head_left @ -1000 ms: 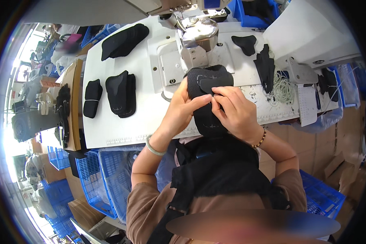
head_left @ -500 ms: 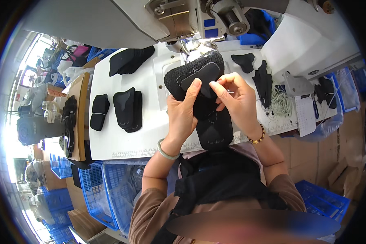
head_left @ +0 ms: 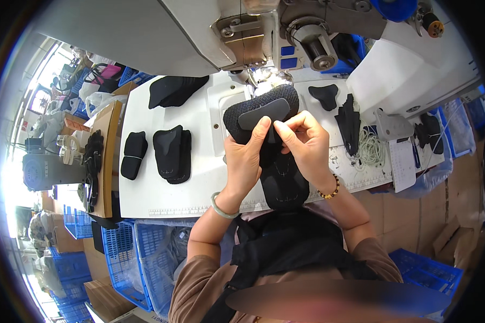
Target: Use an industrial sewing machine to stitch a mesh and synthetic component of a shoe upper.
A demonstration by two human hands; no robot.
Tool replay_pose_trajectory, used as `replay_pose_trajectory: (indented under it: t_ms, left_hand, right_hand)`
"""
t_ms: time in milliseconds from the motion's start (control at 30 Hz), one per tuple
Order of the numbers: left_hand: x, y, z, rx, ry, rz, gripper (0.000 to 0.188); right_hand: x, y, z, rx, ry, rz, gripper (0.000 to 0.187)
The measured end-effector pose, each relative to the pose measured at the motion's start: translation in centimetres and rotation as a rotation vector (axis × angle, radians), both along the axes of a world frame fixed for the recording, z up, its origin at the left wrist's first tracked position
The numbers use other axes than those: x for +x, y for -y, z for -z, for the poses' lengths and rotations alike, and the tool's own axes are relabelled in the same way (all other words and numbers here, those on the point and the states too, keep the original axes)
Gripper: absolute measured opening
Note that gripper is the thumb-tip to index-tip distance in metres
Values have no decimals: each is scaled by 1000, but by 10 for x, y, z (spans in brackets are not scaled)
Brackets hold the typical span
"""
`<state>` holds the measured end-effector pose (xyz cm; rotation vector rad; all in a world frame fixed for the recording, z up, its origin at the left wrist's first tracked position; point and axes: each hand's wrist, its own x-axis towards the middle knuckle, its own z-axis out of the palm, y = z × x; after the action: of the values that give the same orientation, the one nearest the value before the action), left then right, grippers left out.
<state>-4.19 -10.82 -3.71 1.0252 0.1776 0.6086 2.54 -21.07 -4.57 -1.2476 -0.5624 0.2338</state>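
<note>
My left hand grips a black mesh fabric piece from its left side, the thumb resting on top. On the mesh lies a smooth dark grey shaped patch. My right hand pinches at the patch's lower right edge with thumb and forefinger; the exact spot is partly hidden by the fingers. Under my wrists, at the table's front edge, are black padded pieces with white chalk marks. The held piece is just in front of the sewing machine's lit needle area.
Left on the white table lie a stack of black pieces, a tied black bundle and a black pile. At right are a small black patch, black strips and pale cord. Blue crates stand below.
The whole view has shifted slightly, so the table sits lower in it. The patch now lies flatter across the mesh, hiding the white line seen before. Both hands keep their hold.
</note>
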Motion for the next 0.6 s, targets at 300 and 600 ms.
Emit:
replay_pose_trajectory:
  t_ms: [300, 600]
  left_hand:
    - [1, -1, -2, 31, -24, -31, 16]
    - [-3, 1, -11, 90, -108, -49, 20]
  right_hand:
    - [2, -1, 3, -21, 15, -2, 19]
    - [40, 13, -17, -155, 251, 51, 32]
